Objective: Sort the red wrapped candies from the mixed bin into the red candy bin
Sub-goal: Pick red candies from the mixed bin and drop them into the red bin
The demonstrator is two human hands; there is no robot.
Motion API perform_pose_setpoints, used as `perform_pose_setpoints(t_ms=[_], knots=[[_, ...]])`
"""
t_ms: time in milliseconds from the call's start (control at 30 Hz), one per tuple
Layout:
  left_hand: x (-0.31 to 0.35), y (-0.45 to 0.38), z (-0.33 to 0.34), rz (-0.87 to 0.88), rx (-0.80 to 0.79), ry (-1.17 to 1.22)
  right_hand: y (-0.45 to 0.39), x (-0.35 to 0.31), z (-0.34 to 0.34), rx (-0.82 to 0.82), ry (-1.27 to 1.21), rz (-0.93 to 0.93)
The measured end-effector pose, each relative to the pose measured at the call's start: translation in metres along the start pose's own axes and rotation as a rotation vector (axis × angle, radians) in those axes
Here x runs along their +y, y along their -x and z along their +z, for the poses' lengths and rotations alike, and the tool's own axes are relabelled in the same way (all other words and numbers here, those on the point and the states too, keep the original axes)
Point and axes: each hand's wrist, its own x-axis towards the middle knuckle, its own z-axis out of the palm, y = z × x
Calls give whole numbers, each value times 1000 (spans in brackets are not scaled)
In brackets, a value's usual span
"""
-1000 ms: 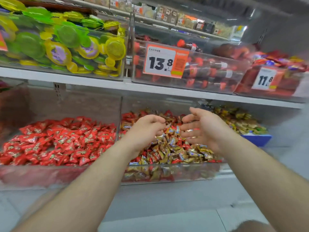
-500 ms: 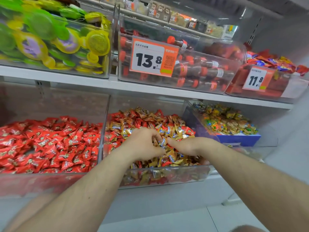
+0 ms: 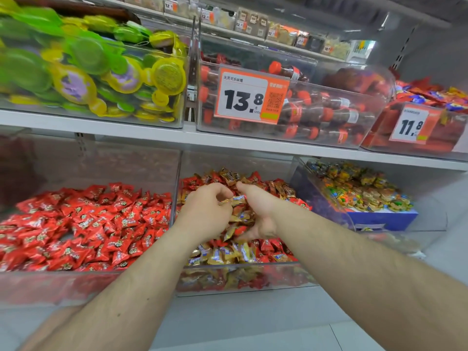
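Note:
The clear mixed bin [image 3: 243,290] sits in the middle of the lower shelf, filled with gold wrapped candies [image 3: 220,257] and red wrapped candies [image 3: 267,245]. Left of it stands the red candy bin [image 3: 63,287], full of red wrapped candies [image 3: 96,224]. Both hands are inside the mixed bin, close together over the pile. My left hand [image 3: 206,214] has its fingers curled down onto the candies, fingertips by a gold wrapper; whether it grips one is unclear. My right hand [image 3: 258,211] is spread, palm facing left, thumb up, fingers dug into the pile.
A bin of multicoloured candies [image 3: 359,193] on a blue box stands right of the mixed bin. The shelf above carries bins of green and yellow jelly cups [image 3: 101,79], cola-bottle sweets with a 13.8 price tag [image 3: 249,97], and red packets tagged 11.8 [image 3: 410,125].
Both hands came down from above the pile into the mixed bin, and the right hand has turned and pushed its fingers into the candies. The view has shifted closer.

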Motion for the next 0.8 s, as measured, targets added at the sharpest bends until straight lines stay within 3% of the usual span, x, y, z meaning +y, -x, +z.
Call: perform_pose_setpoints(t_ms=[133,200,367,533,800], knots=[[1,3,0,-1,38,-88,-8,-12,-4,-89,-125,-71],[3,5,1,10,36,-109,-4,-17,-12,-127,-60,-95],[0,2,6,78,8,-115,25,-25,-49,89,405,-215],[4,-1,16,105,-111,-142,40,-4,-89,230,461,-283],[24,-7,53,227,-402,-240,36,22,-102,313,715,-194]])
